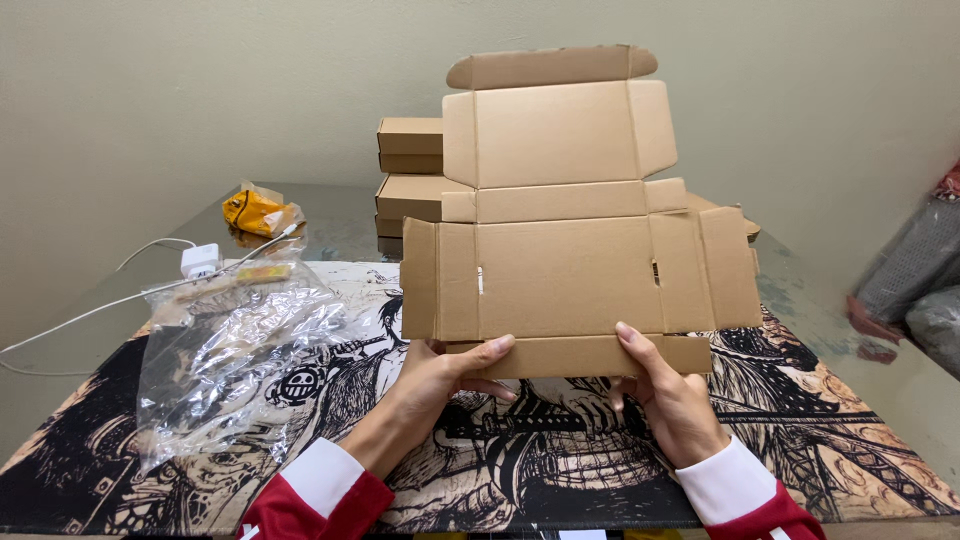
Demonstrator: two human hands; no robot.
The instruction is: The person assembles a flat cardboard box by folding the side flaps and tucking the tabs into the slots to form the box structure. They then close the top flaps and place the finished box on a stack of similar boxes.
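Gripping flat carton [560,270] bottom edge — left hand [440,385], right hand [670,400]

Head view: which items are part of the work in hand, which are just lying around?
In hand:
- flat cardboard box blank, held upright at its bottom edge
- left hand
- right hand

Lying about:
- clear plastic bag
- stacked folded boxes
- yellow packet
- white charger and cable
- printed desk mat
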